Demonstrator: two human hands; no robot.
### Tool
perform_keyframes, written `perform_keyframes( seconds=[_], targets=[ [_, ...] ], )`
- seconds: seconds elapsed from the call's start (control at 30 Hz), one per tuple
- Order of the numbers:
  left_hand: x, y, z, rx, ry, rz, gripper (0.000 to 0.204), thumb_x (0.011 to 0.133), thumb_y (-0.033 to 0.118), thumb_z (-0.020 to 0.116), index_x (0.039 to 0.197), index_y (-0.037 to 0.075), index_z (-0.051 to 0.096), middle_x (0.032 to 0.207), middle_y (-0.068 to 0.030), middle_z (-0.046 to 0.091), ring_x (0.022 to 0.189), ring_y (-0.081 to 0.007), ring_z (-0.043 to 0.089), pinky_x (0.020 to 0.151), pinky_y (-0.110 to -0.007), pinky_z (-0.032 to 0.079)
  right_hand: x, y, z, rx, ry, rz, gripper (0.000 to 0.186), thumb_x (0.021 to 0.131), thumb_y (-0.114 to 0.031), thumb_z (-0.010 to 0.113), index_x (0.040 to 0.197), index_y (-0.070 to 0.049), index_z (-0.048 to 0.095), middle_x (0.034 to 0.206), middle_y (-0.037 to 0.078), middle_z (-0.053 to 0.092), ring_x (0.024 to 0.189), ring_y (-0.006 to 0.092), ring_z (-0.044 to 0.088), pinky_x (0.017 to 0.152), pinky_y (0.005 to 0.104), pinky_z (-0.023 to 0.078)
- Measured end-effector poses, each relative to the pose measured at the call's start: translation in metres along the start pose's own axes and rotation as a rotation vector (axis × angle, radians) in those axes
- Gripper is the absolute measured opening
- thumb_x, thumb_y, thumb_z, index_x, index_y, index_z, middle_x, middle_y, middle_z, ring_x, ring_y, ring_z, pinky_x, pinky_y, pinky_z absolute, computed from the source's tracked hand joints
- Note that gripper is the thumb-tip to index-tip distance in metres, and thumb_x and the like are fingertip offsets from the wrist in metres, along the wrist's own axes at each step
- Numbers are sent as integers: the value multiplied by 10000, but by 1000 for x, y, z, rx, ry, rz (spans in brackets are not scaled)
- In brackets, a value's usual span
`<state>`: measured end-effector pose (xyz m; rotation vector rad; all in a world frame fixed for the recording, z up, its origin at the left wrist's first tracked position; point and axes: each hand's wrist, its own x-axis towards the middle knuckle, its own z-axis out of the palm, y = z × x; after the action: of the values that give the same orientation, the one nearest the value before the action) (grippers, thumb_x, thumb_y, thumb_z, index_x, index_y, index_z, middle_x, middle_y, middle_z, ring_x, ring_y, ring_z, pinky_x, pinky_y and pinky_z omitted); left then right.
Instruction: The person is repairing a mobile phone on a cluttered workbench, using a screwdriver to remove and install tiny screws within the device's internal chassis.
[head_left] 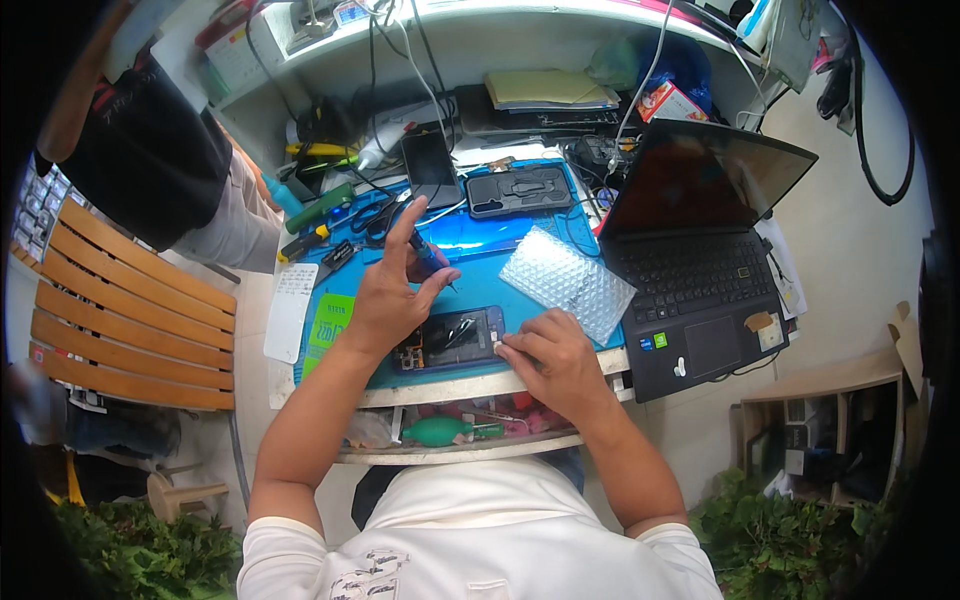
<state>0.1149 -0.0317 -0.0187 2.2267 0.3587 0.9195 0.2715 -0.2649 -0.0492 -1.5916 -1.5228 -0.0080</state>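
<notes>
My left hand holds a blue screwdriver above the mat, its shaft pointing down toward an opened phone that lies on the blue mat. My right hand is at the phone's right end, thumb and index finger closed on a small pale piece, too small to name. A bubble-wrap pouch lies just beyond my right hand. A dark phone case and an upright phone are farther back, near scissors and several tools at the mat's back left.
An open laptop takes up the desk's right side. Cables, papers and a yellow folder crowd the back. An open drawer is under the front edge. A person stands at the left beside a slatted wooden chair.
</notes>
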Motion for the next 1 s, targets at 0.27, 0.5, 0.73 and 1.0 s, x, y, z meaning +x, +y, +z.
perform_keyframes(
  seconds=[0.27, 0.5, 0.73, 1.0],
  targets=[
    [0, -4, 0, 41, 17, -33, 1024, 969, 62, 919, 1784, 136, 304, 1009, -112, 810, 889, -207, 838, 812, -352, 669, 0, 1, 2, 6, 3, 2, 131, 920, -122, 917, 996, -40, 850, 997, 76, 765, 994, 272, 683, 916, 428, 532],
    [3, 8, -3, -145, 58, -160, 1057, 991, -19, 877, 1814, 160, 238, 1078, -74, 788, 948, -165, 817, 875, -321, 676, 2, -1, 1, 8, 47, -19, 140, 890, -87, 928, 1005, -51, 856, 938, 77, 748, 916, 281, 681, 864, 433, 537],
    [17, 16, 15, -527, -63, -587, 1071, 1004, 76, 888, 1800, 95, 171, 1071, -156, 771, 852, -249, 823, 717, -392, 730, -1, 2, 3, 7, 45, -23, 130, 898, -96, 924, 996, -53, 850, 941, 79, 742, 933, 284, 686, 871, 435, 537],
    [23, 17, 18, -503, -99, -718, 1066, 1005, 99, 889, 1788, 92, 166, 1100, -172, 766, 837, -270, 828, 702, -414, 734, 0, 2, 1, 18, 24, -18, 111, 929, -104, 898, 979, -18, 849, 959, 85, 752, 967, 279, 677, 887, 433, 529]
  ],
)
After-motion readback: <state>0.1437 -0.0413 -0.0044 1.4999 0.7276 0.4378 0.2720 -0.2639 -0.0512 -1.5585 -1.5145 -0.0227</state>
